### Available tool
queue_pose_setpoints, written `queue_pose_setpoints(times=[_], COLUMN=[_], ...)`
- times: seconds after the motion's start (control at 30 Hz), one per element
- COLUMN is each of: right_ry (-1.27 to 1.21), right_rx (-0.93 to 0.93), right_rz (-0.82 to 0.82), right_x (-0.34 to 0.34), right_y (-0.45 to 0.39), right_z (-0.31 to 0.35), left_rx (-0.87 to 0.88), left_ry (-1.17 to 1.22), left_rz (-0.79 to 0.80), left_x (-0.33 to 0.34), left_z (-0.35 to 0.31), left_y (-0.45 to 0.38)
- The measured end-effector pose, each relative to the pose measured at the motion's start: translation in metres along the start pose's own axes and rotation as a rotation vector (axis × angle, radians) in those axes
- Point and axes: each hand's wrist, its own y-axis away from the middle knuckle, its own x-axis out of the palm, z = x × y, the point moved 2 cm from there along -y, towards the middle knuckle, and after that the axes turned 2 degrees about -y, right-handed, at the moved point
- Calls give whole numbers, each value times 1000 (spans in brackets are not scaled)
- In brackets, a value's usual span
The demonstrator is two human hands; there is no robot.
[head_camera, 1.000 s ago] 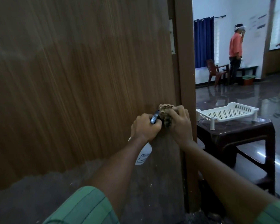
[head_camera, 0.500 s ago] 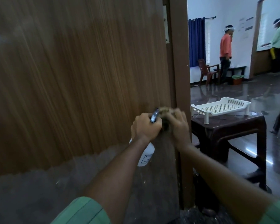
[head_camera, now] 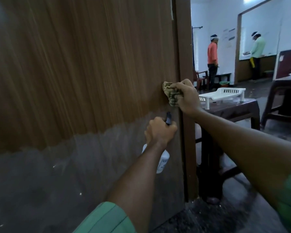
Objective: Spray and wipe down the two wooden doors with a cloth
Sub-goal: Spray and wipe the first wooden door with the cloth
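Right hand [head_camera: 187, 98] bunched tight on crumpled tan cloth [head_camera: 170, 93], pressed to brown wood-grain door [head_camera: 91, 64] near frame edge, placed for wiping. Left hand [head_camera: 160, 132] wrapped round white plastic spray bottle [head_camera: 163, 163], dark nozzle up toward door, held low, clear of cloth's path.

my left hand [head_camera: 160, 132] covering most of the spray bottle [head_camera: 163, 161], door [head_camera: 82, 73] cut off top and left, label text too blurry to read

The right hand [head_camera: 187, 96] presses a bunched cloth [head_camera: 170, 93] against a wooden door [head_camera: 91, 64]; at seven o'clock of it, the left hand [head_camera: 160, 132] grips a spray bottle [head_camera: 163, 161].
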Motion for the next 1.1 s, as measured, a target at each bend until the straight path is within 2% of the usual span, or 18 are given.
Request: queue_pose_setpoints(times=[0.23,0.37,0.53,0.7,0.8,0.9,0.97,1.1], right_ry=[-189,-185,-188,-189,-96,108,111,-19], right_rx=[126,95,49,6,-21,-8,55,80], right_rz=[-152,-170,-187,-142,-100,85,143,-76], right_x=[18,29,35,38,46,66,73,59], right_y=[16,28,37,42,80,157,179,111], right_z=[12,3,-9,-15,-25,-46,-56,-25], left_rx=[-28,-73,27,-35,-13,-17,-26,-7], left_ry=[-15,57,61,91,106,162,172,162], left_rz=[50,-26,14,-56,-82,-149,-163,-131], left_x=[15,18,18,18,18,13,12,12], left_z=[18,31,23,27,28,31,34,38], left_y=[9,9,11,10,4,-1,-1,5])
